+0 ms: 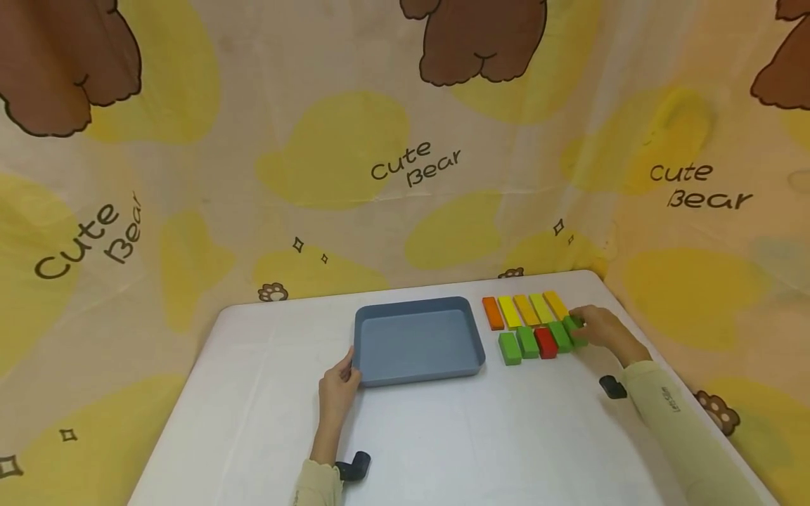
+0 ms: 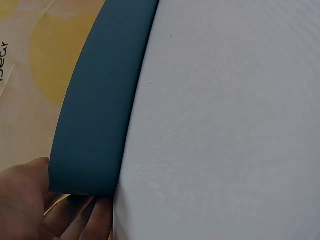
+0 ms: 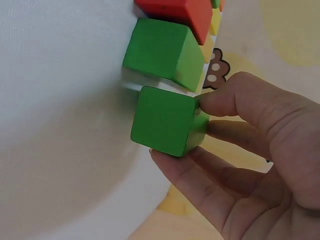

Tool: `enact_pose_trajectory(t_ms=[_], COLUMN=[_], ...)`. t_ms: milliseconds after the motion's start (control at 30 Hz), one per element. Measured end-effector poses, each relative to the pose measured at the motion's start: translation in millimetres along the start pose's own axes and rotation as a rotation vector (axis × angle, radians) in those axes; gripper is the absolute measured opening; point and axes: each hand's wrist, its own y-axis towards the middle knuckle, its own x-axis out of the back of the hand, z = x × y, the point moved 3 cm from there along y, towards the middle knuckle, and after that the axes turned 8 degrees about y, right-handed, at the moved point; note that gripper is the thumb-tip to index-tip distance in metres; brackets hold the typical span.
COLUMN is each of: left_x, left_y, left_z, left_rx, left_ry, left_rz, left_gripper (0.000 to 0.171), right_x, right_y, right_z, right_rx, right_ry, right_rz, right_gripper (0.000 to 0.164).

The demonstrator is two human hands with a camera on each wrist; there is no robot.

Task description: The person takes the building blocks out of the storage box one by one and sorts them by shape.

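Note:
A shallow blue-grey tray (image 1: 418, 344) lies in the middle of the table, its inside bare. My left hand (image 1: 337, 390) grips its near left corner. In the left wrist view, the thumb is at one edge of the tray wall (image 2: 97, 100) and the fingers curl by the other. At the right end of the front block row, my right hand (image 1: 604, 329) pinches a green block (image 3: 162, 120) between thumb and fingers. Beside it stands another green block (image 3: 159, 47), then a red block (image 1: 545, 343) and two more green ones farther left.
Behind the front row lies a row of orange and yellow blocks (image 1: 525, 310), to the right of the tray. All rest on a white table (image 1: 443, 443). A bear-print cloth (image 1: 342, 232) hangs at the back and sides. Black wrist devices (image 1: 354, 466) are on both arms.

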Motion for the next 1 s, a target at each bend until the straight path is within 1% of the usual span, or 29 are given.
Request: enact_pose_trajectory(t_ms=[100,200,433,633,867,933,1000], left_x=[0.8,2.1,5.0,4.3,2.9,2.3,1.3], left_y=[-1.1,-1.1,-0.9,-1.4,-1.1,-1.2,-1.8], left_z=[-0.5,-1.8,-4.8,-2.4,-0.9,-1.1,-1.2], left_rx=[0.0,-0.001,0.0,0.006,0.006,0.0,-0.006], left_ry=[-0.005,0.001,0.009,0.007,-0.004,-0.005,-0.003], left_rz=[0.001,-0.003,-0.006,-0.005,-0.009,-0.008,0.004], left_gripper=[0.046,0.046,0.046,0.046,0.046,0.046,0.046], right_x=[-3.9,-5.3,-4.8,-6.7,-10.9,-11.5,-12.1], right_y=[1.9,3.1,3.4,2.5,3.7,3.3,1.7], right_z=[-5.3,-7.7,-5.6,-7.2,-10.3,-11.9,-14.6], right_rx=[-0.032,-0.045,-0.04,-0.043,-0.081,-0.08,-0.052], right_ry=[-0.005,-0.01,-0.002,-0.009,0.005,0.007,0.006], right_rz=[0.022,0.037,0.049,0.043,0.065,0.066,0.052], right_gripper=[0.057,0.057,0.056,0.057,0.059,0.059,0.06])
